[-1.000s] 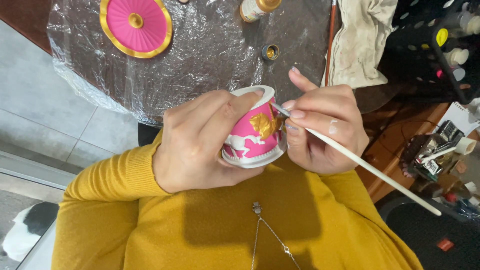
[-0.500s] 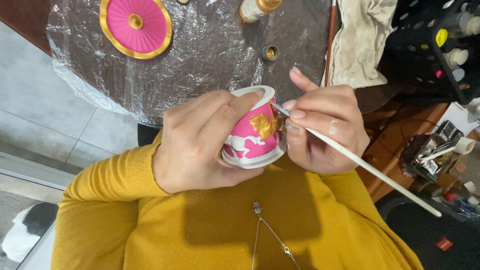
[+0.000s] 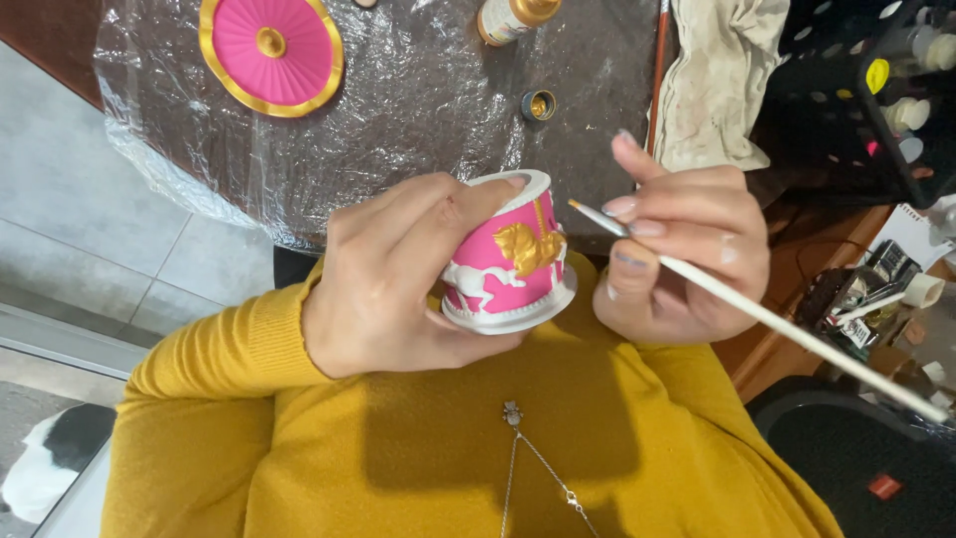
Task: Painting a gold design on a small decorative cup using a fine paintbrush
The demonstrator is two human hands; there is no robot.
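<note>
Left hand (image 3: 393, 274) grips pink round ceramic carousel drum with white and gold horses (image 3: 508, 261) at chest | right hand (image 3: 687, 254) pinches thin white paintbrush (image 3: 757, 311), tip just off gold horse | risk: slip smears gold onto pink.

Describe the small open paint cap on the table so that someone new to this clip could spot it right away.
Start at the dark tabletop wrapped in crinkled clear plastic film at the top of the view. Right of the large pink disc with a gold rim, just below the gold-capped paint bottle, sits the small round cap. It is the only tiny dark ring with gold paint inside.
</note>
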